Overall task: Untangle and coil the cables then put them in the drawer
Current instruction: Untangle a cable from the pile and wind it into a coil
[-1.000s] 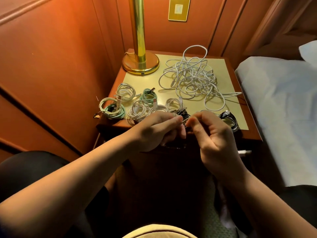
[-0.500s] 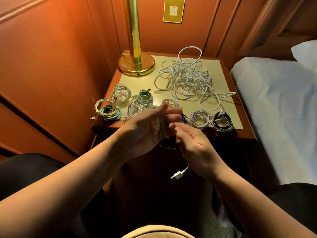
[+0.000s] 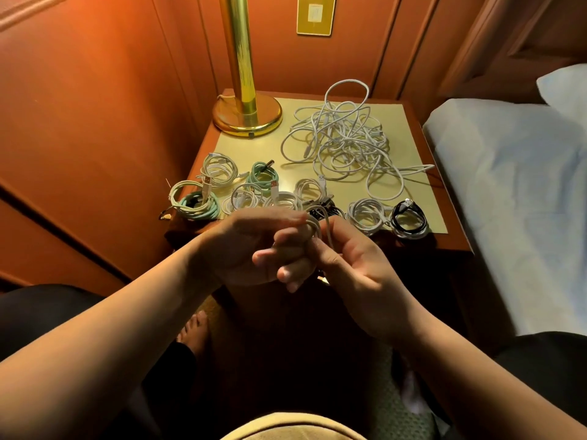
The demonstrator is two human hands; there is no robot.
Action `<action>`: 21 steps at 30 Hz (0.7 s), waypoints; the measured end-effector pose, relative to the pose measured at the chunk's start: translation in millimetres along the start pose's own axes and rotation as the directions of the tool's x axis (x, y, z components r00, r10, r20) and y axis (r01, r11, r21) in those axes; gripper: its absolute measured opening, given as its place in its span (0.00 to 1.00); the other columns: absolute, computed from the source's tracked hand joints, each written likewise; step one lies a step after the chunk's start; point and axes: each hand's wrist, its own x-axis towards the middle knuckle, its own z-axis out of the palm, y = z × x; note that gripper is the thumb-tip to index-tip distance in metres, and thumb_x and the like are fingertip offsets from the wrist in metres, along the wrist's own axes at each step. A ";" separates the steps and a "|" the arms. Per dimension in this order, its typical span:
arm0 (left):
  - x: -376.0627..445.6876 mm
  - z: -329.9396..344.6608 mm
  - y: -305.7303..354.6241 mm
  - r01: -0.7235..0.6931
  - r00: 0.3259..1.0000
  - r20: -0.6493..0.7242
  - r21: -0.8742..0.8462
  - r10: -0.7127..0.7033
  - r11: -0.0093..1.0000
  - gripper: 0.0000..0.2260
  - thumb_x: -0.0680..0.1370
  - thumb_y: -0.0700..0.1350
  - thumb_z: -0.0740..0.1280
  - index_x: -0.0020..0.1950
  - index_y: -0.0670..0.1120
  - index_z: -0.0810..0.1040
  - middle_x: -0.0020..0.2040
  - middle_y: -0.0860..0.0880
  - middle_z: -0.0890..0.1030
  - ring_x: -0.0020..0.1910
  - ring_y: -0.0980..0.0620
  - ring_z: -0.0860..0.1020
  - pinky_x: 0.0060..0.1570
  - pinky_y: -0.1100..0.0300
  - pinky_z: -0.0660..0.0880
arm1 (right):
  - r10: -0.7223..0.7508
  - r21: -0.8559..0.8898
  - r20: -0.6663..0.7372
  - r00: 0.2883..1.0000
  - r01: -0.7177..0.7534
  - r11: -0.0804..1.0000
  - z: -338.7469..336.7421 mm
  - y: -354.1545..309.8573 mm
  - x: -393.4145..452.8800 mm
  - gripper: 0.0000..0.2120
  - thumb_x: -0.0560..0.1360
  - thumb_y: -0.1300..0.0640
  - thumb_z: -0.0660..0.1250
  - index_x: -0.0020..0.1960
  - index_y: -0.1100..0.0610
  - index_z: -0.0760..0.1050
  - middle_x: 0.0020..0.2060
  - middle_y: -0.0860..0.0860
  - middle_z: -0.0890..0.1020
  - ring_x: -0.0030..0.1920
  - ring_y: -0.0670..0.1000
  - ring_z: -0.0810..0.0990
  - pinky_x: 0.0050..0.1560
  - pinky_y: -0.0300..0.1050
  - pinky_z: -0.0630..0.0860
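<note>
looping thin white cable (image 3: pixel 319 222) rnd fingers (image 3: pixel 290 246)

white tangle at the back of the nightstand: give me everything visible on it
The tangle is a loose heap of thin white cables, seemingly several, count unclear, with a smooth or finely braided look. It lies uncoiled on the pale mat of the nightstand, right of the brass lamp base. One loop arches toward the wall; another trails toward the bed side. A couple of connector ends show. No hand touches it, and it sits behind the coiled bundles.

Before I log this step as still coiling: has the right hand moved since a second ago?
Yes. The right hand has dropped toward the person, away from the black coil it covered earlier, and now pinches the white cable.
</note>
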 end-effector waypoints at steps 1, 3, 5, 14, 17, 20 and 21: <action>-1.2 -1.7 2.5 0.022 1.000 0.007 0.016 -0.023 1.000 0.15 0.85 0.44 0.59 0.41 0.42 0.76 0.25 0.47 0.68 0.38 0.48 0.81 0.49 0.53 0.79 | -0.024 -0.046 0.000 1.000 0.024 0.999 2.3 1.8 -1.1 0.17 0.83 0.47 0.62 0.54 0.62 0.74 0.43 0.60 0.84 0.45 0.62 0.84 0.48 0.68 0.79; -2.8 -7.1 7.5 0.035 0.999 0.004 0.033 -0.035 0.999 0.16 0.85 0.45 0.60 0.41 0.41 0.77 0.25 0.47 0.72 0.40 0.48 0.82 0.50 0.53 0.80 | -0.087 -0.147 -0.041 0.995 0.080 0.986 5.6 2.8 -1.8 0.15 0.84 0.47 0.61 0.53 0.60 0.74 0.44 0.60 0.84 0.46 0.66 0.84 0.50 0.71 0.77; 0.3 -12.5 10.1 0.017 0.999 -0.030 0.074 -0.015 0.997 0.16 0.85 0.48 0.61 0.41 0.42 0.78 0.27 0.50 0.77 0.40 0.50 0.81 0.50 0.55 0.79 | -0.172 -0.269 -0.091 0.981 0.142 0.953 5.8 0.0 -0.9 0.11 0.86 0.53 0.61 0.52 0.59 0.75 0.43 0.53 0.86 0.44 0.55 0.86 0.50 0.61 0.80; 5.5 -18.8 20.8 -0.060 0.927 -0.342 0.274 0.156 0.960 0.16 0.85 0.48 0.55 0.41 0.43 0.70 0.32 0.50 0.61 0.30 0.54 0.63 0.32 0.59 0.61 | 0.008 -0.284 -0.150 0.989 -0.050 0.958 -24.4 5.0 15.8 0.14 0.84 0.46 0.63 0.50 0.56 0.78 0.33 0.55 0.79 0.33 0.59 0.76 0.35 0.58 0.74; -8.1 -28.0 34.2 -0.107 0.909 -0.367 0.250 0.197 0.962 0.15 0.84 0.50 0.56 0.39 0.46 0.70 0.31 0.52 0.60 0.28 0.56 0.61 0.28 0.63 0.61 | 0.262 -0.261 -0.047 0.964 -0.264 0.928 -50.2 8.8 16.7 0.15 0.86 0.52 0.59 0.53 0.56 0.83 0.29 0.52 0.71 0.30 0.51 0.69 0.35 0.46 0.68; -11.7 -31.7 37.4 -0.129 0.912 -0.355 0.226 0.205 0.965 0.15 0.83 0.51 0.57 0.39 0.47 0.70 0.31 0.53 0.60 0.27 0.57 0.61 0.28 0.63 0.60 | 0.370 -0.606 0.057 0.927 -0.262 0.751 -57.2 3.9 11.4 0.09 0.83 0.50 0.66 0.52 0.47 0.86 0.41 0.51 0.81 0.41 0.47 0.79 0.48 0.46 0.76; -10.6 -31.3 36.1 -0.137 0.914 -0.349 0.214 0.207 0.967 0.15 0.83 0.51 0.57 0.39 0.47 0.71 0.31 0.53 0.59 0.27 0.57 0.61 0.28 0.63 0.60 | 0.384 -0.677 0.046 0.922 -0.254 0.691 -54.4 3.3 9.1 0.08 0.82 0.50 0.68 0.51 0.46 0.86 0.43 0.50 0.82 0.45 0.46 0.80 0.51 0.45 0.77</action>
